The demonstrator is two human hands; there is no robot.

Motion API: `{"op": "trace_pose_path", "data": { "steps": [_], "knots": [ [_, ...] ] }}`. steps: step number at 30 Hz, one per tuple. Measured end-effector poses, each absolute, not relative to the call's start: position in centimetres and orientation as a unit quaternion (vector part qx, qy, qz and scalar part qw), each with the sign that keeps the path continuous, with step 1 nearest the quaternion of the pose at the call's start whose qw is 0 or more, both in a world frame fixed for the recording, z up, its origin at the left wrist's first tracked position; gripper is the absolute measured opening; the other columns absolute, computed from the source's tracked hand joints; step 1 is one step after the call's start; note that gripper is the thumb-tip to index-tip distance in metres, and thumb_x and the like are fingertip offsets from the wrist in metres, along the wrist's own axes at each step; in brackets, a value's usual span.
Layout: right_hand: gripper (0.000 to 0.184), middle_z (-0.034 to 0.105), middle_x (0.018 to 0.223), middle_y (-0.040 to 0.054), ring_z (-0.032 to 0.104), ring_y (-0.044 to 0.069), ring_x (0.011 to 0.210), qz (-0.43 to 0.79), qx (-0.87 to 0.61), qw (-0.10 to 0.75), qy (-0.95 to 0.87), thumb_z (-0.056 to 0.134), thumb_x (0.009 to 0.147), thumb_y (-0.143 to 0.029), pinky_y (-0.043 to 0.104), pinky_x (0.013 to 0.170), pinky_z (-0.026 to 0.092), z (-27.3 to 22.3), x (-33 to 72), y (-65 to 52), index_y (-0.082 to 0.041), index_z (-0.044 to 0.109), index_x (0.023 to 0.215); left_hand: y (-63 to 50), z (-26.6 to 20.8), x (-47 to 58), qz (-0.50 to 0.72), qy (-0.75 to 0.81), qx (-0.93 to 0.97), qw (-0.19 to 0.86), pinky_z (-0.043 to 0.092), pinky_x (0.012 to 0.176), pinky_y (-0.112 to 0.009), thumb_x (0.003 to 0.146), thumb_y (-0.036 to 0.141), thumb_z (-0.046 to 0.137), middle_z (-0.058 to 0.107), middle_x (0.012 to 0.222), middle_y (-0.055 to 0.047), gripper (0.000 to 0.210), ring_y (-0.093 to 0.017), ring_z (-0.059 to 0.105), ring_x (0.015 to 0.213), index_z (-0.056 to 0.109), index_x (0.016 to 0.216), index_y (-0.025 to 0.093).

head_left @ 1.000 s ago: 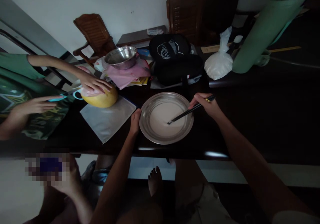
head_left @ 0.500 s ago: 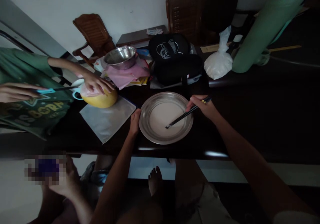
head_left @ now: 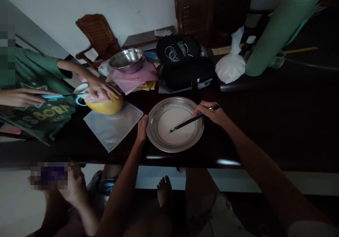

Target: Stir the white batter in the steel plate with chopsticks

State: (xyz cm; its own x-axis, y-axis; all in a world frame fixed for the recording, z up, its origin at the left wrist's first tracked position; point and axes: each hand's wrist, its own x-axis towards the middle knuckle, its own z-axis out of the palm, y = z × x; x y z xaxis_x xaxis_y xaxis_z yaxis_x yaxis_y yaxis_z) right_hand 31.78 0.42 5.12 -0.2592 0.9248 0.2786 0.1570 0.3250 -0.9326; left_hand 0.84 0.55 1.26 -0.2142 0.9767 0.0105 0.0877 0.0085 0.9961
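Observation:
A wide metal bowl (head_left: 154, 132) of whitish liquid (head_left: 173, 117) sits near the table's front edge. My left hand (head_left: 142, 128) grips its left rim, the thumb side showing and the other fingers mostly hidden. Held in my right hand (head_left: 212, 113) is a pair of black chopsticks (head_left: 186, 122), slanting down over the right rim with their tips in the liquid. The chopsticks lie close together, and their upper ends carry a gold band.
Left, a person in a green shirt (head_left: 50, 78) holds a blue-handled knife (head_left: 53, 96) at a yellow fruit (head_left: 106, 106) on a pale cloth (head_left: 113, 129). Behind are a smaller metal bowl (head_left: 127, 65), black case (head_left: 185, 71), bag of white powder (head_left: 230, 69) and tall green flask (head_left: 275, 35).
My right hand and the chopsticks have shifted slightly left, the tips moving left and a little up in the liquid. The co-worker's knife has moved right, toward the fruit.

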Motion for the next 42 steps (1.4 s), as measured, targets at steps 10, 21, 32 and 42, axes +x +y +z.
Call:
{"op": "trace_pose_path", "data": {
  "steps": [10,21,32,42],
  "knots": [
    [0.040,0.074,0.068,0.0034,0.070,0.018,0.069,0.458,-0.399,0.463,-0.645,0.055,0.088,-0.053,0.030,0.070,0.054,4.85,31.80,0.49,-0.020,0.071,0.072,0.68,0.79,0.56,0.529,0.563,0.484,0.412,0.033,0.052,-0.023,0.087,0.045,0.058,0.037,0.058,0.003,0.043,-0.011,0.034,0.055,0.042,0.057,0.018],
    [0.040,0.073,0.064,0.0028,0.069,0.018,0.065,0.461,-0.405,0.480,-0.626,0.055,0.088,-0.053,0.031,0.068,0.054,5.03,31.78,0.46,-0.021,0.070,0.070,0.47,1.69,1.04,0.524,0.569,0.481,0.412,0.032,0.051,-0.023,0.086,0.047,0.059,0.037,0.056,0.003,0.047,-0.011,0.033,0.055,0.041,0.054,0.018],
    [0.038,0.074,0.067,0.0029,0.069,0.017,0.067,0.442,-0.410,0.473,-0.642,0.055,0.089,-0.050,0.031,0.070,0.053,4.98,32.06,0.57,-0.021,0.071,0.071,0.49,1.49,0.97,0.531,0.567,0.471,0.418,0.033,0.052,-0.022,0.087,0.045,0.060,0.038,0.057,0.003,0.045,-0.011,0.034,0.055,0.043,0.055,0.017],
    [0.042,0.071,0.060,0.0031,0.067,0.017,0.059,0.443,-0.422,0.514,-0.600,0.057,0.087,-0.055,0.030,0.063,0.053,4.93,32.45,0.72,-0.020,0.068,0.067,0.50,1.25,0.89,0.526,0.568,0.474,0.418,0.032,0.052,-0.024,0.086,0.049,0.060,0.038,0.058,0.002,0.046,-0.011,0.033,0.056,0.044,0.057,0.018]
  ]
}}
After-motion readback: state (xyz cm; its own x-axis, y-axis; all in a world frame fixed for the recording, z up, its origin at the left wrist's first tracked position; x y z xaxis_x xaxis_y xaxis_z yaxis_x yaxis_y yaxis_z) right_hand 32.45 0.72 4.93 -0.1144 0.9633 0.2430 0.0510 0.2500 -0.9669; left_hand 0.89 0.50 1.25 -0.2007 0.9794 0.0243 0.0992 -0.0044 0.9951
